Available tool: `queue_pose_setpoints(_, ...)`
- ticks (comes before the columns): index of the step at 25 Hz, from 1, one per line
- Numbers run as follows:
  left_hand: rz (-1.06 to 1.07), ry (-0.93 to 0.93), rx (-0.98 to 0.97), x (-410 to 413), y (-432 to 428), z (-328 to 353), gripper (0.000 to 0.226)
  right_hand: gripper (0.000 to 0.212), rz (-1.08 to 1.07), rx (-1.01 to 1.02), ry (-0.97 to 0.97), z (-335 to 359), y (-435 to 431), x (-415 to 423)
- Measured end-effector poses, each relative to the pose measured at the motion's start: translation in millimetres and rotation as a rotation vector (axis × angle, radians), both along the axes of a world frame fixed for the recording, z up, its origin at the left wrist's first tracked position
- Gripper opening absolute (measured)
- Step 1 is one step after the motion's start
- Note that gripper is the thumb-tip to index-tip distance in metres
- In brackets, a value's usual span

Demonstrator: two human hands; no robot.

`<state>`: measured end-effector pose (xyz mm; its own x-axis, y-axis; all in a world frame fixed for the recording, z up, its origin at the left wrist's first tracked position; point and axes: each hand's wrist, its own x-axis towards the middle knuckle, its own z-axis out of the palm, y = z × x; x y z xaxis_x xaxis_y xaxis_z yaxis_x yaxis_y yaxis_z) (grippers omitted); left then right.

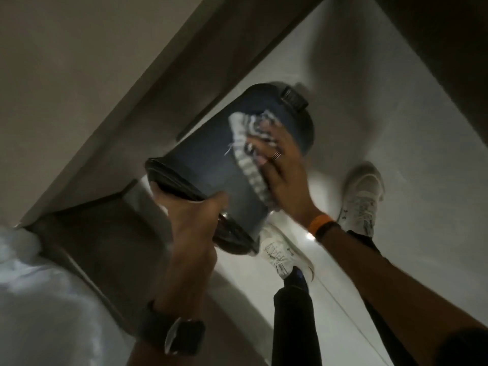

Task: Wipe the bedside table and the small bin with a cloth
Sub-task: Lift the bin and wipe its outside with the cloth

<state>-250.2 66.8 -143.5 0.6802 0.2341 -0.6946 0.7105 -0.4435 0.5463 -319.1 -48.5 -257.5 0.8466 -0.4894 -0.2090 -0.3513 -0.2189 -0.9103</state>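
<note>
A small dark blue bin [211, 154] is held tilted above the floor, with its base and black foot pedal [294, 99] pointing away from me. My left hand [192, 223] grips its rim, where a dark liner is folded over the edge. My right hand [280, 167] presses a white cloth with dark stripes [248, 143] flat against the bin's side. The bedside table [105, 233] is the dark wooden block at the lower left, below the bin.
A white tiled floor [396, 128] lies beneath, with my two white shoes [361, 196] on it. A beige wall with a skirting board [132, 75] runs along the left. White bedding [34, 299] fills the lower left corner.
</note>
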Motion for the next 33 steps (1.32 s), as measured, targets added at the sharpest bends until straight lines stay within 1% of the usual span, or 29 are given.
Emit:
queue_pose_setpoints(1, -0.042, 0.066, -0.022, 1, 1, 8, 0.087, 0.034, -0.105, 0.017, 0.061, -9, -19, 7)
queue_pose_setpoints(2, -0.095, 0.125, -0.061, 2, 0, 13, 0.06, 0.034, -0.187, 0.055, 0.097, -12, -32, 12)
queue_pose_setpoints(3, -0.13, 0.181, -0.103, 4, 3, 17, 0.034, 0.034, -0.222, 0.094, 0.114, -10, -39, 15)
queue_pose_setpoints(4, -0.144, 0.221, -0.146, 8, 2, 22, 0.019, 0.034, -0.199, 0.111, 0.099, -4, -37, 14)
queue_pose_setpoints(5, -0.113, 0.219, -0.155, 17, 0, 25, 0.024, 0.035, -0.113, 0.074, 0.036, 3, -29, 8)
queue_pose_setpoints(7, 0.029, 0.116, -0.139, 39, -2, 24, 0.06, 0.041, 0.171, -0.063, -0.171, 16, -7, -7)
queue_pose_setpoints(8, 0.051, 0.056, -0.121, 46, -4, 18, 0.07, 0.043, 0.31, -0.121, -0.24, 16, 1, -11)
queue_pose_setpoints(9, 0.005, 0.002, -0.087, 49, -6, 13, 0.078, 0.045, 0.373, -0.162, -0.248, 8, 2, -10)
queue_pose_setpoints(10, -0.105, -0.04, -0.024, 47, -6, 7, 0.091, 0.045, 0.337, -0.175, -0.205, 0, -4, -2)
queue_pose_setpoints(11, -0.229, -0.065, 0.048, 39, -3, 0, 0.108, 0.045, 0.221, -0.141, -0.121, -10, -13, 10)
queue_pose_setpoints(12, -0.331, -0.087, 0.106, 32, 1, -8, 0.123, 0.043, 0.074, -0.063, -0.018, -19, -25, 23)
queue_pose_setpoints(13, -0.397, -0.109, 0.142, 25, 5, -13, 0.132, 0.043, -0.072, 0.001, 0.071, -27, -38, 34)
queue_pose_setpoints(14, -0.426, -0.131, 0.154, 22, 8, -18, 0.135, 0.042, -0.193, 0.047, 0.142, -31, -47, 41)
queue_pose_setpoints(15, -0.432, -0.15, 0.153, 22, 9, -21, 0.136, 0.041, -0.25, 0.066, 0.185, -32, -48, 43)
queue_pose_setpoints(16, -0.426, -0.156, 0.149, 23, 9, -22, 0.135, 0.041, -0.234, 0.062, 0.175, -28, -41, 41)
queue_pose_setpoints(17, -0.41, -0.154, 0.146, 27, 7, -21, 0.134, 0.041, -0.162, 0.045, 0.115, -23, -27, 36)
queue_pose_setpoints(19, -0.356, -0.148, 0.13, 36, 3, -20, 0.128, 0.044, 0.052, -0.026, -0.058, -10, 8, 16)
queue_pose_setpoints(21, -0.329, -0.154, 0.119, 41, 6, -18, 0.114, 0.045, 0.293, -0.141, -0.144, -2, 28, -6)
queue_pose_setpoints(22, -0.33, -0.136, 0.125, 41, 6, -14, 0.105, 0.045, 0.359, -0.22, -0.156, -7, 22, -10)
queue_pose_setpoints(23, -0.331, -0.107, 0.142, 40, 8, -12, 0.097, 0.046, 0.347, -0.268, -0.145, -16, 10, -7)
queue_pose_setpoints(24, -0.331, -0.072, 0.153, 40, 9, -10, 0.091, 0.046, 0.255, -0.24, -0.09, -27, -5, -2)
queue_pose_setpoints(26, -0.35, 0.005, 0.142, 48, 9, -8, 0.087, 0.045, -0.064, -0.052, 0.091, -39, -41, 16)
queue_pose_setpoints(27, -0.372, 0.043, 0.135, 53, 9, -5, 0.089, 0.044, -0.173, 0.046, 0.168, -39, -54, 23)
queue_pose_setpoints(28, -0.396, 0.071, 0.138, 58, 8, -1, 0.09, 0.043, -0.195, 0.097, 0.205, -36, -56, 25)
queue_pose_setpoints(29, -0.416, 0.081, 0.143, 63, 5, 4, 0.085, 0.041, -0.13, 0.095, 0.181, -28, -49, 22)
queue_pose_setpoints(32, -0.429, 0.071, 0.141, 75, -7, 13, 0.04, 0.042, 0.213, -0.056, -0.089, 7, -5, -8)
queue_pose_setpoints(33, -0.414, 0.055, 0.143, 80, -11, 13, 0.034, 0.044, 0.301, -0.087, -0.156, 11, 4, -17)
